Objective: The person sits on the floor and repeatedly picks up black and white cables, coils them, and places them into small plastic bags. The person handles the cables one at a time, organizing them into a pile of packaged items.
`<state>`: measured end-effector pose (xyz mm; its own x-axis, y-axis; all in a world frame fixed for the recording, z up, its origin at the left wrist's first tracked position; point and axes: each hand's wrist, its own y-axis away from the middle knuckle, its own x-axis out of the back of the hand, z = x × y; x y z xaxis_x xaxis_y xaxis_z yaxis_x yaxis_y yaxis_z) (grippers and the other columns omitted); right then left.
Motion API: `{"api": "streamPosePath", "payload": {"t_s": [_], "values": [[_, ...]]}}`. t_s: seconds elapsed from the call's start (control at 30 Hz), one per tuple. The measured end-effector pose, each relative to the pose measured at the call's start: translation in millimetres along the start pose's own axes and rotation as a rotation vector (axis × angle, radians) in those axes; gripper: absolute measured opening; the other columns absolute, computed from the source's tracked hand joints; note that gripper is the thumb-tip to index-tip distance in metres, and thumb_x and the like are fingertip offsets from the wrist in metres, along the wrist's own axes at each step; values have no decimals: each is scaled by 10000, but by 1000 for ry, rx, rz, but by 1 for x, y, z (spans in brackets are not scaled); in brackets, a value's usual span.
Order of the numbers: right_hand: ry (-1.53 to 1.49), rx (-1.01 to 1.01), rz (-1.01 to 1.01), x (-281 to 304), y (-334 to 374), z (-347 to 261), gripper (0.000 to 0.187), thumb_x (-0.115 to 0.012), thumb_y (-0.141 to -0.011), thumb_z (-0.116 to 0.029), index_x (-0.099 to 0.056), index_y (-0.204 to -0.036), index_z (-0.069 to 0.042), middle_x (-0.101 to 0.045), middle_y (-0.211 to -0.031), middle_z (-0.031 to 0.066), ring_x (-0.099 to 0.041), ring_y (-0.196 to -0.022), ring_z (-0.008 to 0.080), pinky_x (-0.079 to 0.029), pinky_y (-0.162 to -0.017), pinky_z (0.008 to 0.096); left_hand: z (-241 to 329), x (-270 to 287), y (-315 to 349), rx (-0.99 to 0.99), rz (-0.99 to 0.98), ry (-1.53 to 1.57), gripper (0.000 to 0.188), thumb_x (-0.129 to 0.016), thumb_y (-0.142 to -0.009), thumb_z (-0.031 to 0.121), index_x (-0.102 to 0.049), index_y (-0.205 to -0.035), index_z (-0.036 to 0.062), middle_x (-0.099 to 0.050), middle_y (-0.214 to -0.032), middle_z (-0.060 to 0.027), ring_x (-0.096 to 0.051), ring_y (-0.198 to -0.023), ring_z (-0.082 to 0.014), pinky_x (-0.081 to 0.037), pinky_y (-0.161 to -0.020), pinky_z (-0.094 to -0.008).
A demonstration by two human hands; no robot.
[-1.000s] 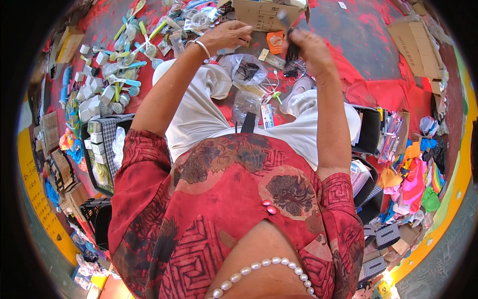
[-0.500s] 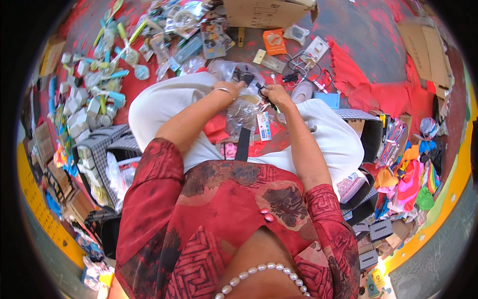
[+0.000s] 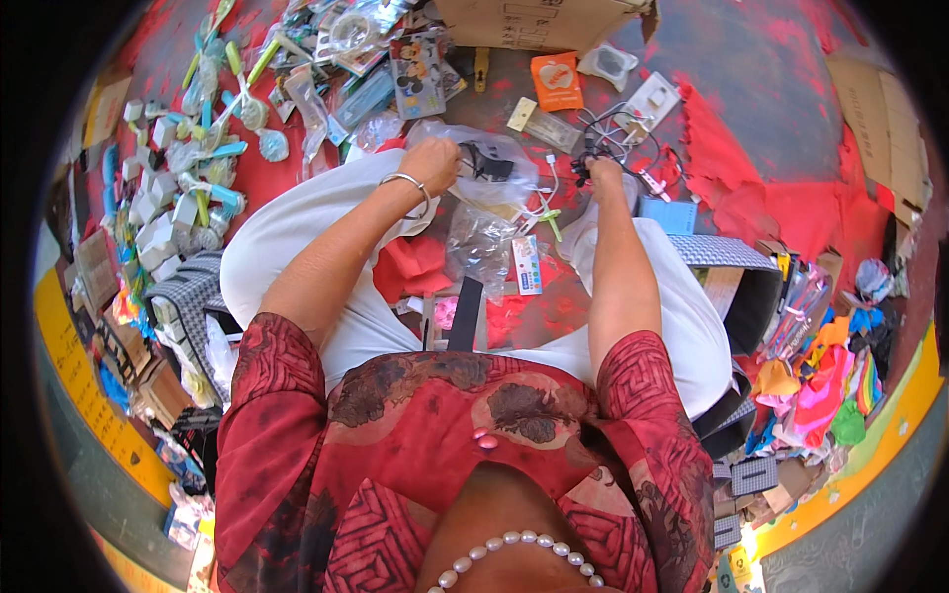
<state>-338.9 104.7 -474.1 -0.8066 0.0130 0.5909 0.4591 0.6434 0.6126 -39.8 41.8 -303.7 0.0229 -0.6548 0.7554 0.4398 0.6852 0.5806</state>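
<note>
My left hand is closed at the left edge of a clear plastic bag, its fingertips partly hidden. Inside that bag lies a black item whose kind I cannot make out. Over to the right, my right hand pinches a bundled black cable beside a loose tangle of cords. Between the hands are a white cable and a small green plastic piece. Crumpled clear wrap and a small printed card lie nearer me.
A white power strip, an orange packet and a cardboard box lie ahead. Packaged brushes and white blocks heap up at left. At right are a checked bin and colourful bags.
My right hand has moved right with the black cable, to the cord tangle. My left hand has drawn left, off the black item, to the bag's edge.
</note>
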Motion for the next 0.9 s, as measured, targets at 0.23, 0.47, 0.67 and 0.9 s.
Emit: {"api": "streamPosePath", "payload": {"t_s": [0.23,0.47,0.67,0.9], "values": [[-96,31,198,23,18,-72,234,-576,-759,-196,-636,-785,29,-653,-814,148,-641,-748,204,-505,-618,358,5,12,-1,-49,75,426,274,-461,-683,-32,-647,-882,-1,-640,-820,-172,-625,-766,-299,-485,-722,-361],[23,408,-1142,-27,70,-140,211,-548,-775,-158,-654,-904,-31,-665,-878,83,-635,-751,175,-485,-662,305,7,16,-1,-73,60,272,541,-433,-620,-48,-519,-1150,10,-582,-998,-237,-570,-905,-365,-449,-812,-377],[465,603,-118,-107,74,-91,183,-485,-749,-50,-612,-867,9,-598,-947,198,-615,-817,327,-500,-702,395,11,9,0,-57,-187,54,641,-456,-622,-18,-386,-1259,-3,-561,-983,-278,-552,-878,-404,-440,-793,-423],[645,916,11,-131,69,-63,170,-509,-754,-102,-630,-869,-69,-603,-892,142,-623,-770,300,-507,-650,391,9,17,-2,52,-158,253,663,-472,-636,20,-329,-1281,-36,-599,-756,-246,-614,-734,-352,-463,-753,-400]]}}
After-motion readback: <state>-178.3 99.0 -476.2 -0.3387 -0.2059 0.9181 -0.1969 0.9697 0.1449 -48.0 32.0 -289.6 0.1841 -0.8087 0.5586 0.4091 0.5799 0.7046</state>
